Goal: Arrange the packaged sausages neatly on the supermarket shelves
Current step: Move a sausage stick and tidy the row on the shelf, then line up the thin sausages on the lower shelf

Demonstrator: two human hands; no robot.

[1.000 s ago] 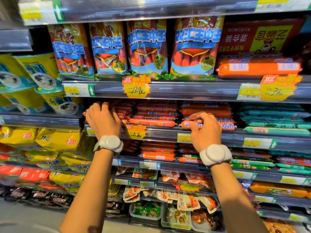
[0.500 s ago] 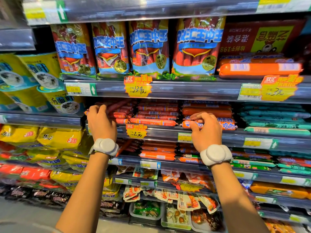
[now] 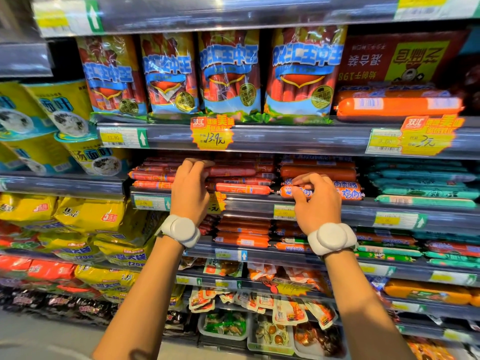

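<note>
Two bare hands reach into a grey metal shelf [image 3: 259, 203] stacked with red plastic-wrapped sausages [image 3: 241, 188]. The left hand [image 3: 189, 188] curls over the stack, its grip hidden. The right hand [image 3: 315, 201] pinches an orange blue-lettered sausage [image 3: 348, 194] at the shelf's near edge.

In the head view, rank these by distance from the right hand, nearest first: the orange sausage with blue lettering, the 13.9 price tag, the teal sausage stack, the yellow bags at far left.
From the right hand:
1. Orange sausage with blue lettering: under its fingers.
2. Teal sausage stack: same shelf, to the right.
3. 13.9 price tag: shelf edge above, to the left.
4. Yellow bags: far left bay.
</note>
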